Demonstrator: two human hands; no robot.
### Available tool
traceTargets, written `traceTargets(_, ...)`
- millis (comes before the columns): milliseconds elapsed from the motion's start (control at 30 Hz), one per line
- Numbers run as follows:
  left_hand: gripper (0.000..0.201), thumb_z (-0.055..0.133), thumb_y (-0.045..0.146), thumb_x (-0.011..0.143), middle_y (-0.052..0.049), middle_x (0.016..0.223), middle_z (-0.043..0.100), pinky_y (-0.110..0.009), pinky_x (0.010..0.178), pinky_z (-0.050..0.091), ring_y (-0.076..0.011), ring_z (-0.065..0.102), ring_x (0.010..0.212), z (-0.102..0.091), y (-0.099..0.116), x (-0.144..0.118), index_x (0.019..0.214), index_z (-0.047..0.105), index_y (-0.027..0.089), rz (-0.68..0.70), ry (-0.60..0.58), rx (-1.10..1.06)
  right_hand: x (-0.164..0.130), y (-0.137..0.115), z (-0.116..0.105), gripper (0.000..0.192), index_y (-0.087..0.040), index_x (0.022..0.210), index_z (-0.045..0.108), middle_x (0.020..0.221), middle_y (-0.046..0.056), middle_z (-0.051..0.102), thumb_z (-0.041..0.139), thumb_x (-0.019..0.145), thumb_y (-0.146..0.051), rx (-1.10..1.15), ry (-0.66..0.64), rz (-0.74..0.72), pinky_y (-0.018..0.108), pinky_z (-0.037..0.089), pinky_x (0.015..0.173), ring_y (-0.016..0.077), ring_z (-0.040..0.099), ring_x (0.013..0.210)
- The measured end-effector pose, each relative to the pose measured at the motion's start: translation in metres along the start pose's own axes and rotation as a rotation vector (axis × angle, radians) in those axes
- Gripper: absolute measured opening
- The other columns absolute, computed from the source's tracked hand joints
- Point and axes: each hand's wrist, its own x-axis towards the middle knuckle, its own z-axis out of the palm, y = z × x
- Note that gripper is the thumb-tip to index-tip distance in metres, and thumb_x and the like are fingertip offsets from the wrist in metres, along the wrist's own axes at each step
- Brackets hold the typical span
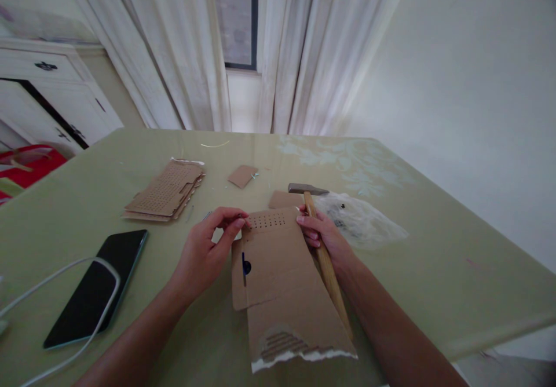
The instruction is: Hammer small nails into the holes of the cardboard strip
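A torn piece of brown cardboard [284, 283] lies before me, with rows of small holes near its far end and a ragged white edge at its near end. My left hand [211, 242] is closed in a pinch at the far left edge of the cardboard, beside the holes. Whatever small thing its fingertips hold is too small to make out. My right hand [328, 236] wraps round the wooden handle of a hammer [330, 277], its fingers also touching the right edge of the cardboard. The hammer's metal head points away from me.
Punched cardboard sheets [167, 187] lie stacked at the left, and a small cardboard piece [242, 175] sits farther back. Behind the right hand lies a clear plastic bag [360, 222] with small dark items. A black tablet [98, 288] with a white cable [115, 271] lies at the near left.
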Motion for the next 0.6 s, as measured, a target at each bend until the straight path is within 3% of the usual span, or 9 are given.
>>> traceTargets(600, 0.020, 0.063, 0.040, 0.104, -0.002, 0.094, 0.080, -0.029, 0.074, 0.054, -0.0179, 0.071, 0.085, 0.0013, -0.0023, -0.0030, 0.107, 0.075, 0.024, 0.016, -0.009, 0.037, -0.0002, -0.0014, 0.0015, 0.062, -0.020, 0.105, 0.059, 0.052, -0.015, 0.045, 0.100, 0.060, -0.032, -0.001, -0.005, 0.012, 0.013, 0.017, 0.035, 0.0021, 0.026, 0.040)
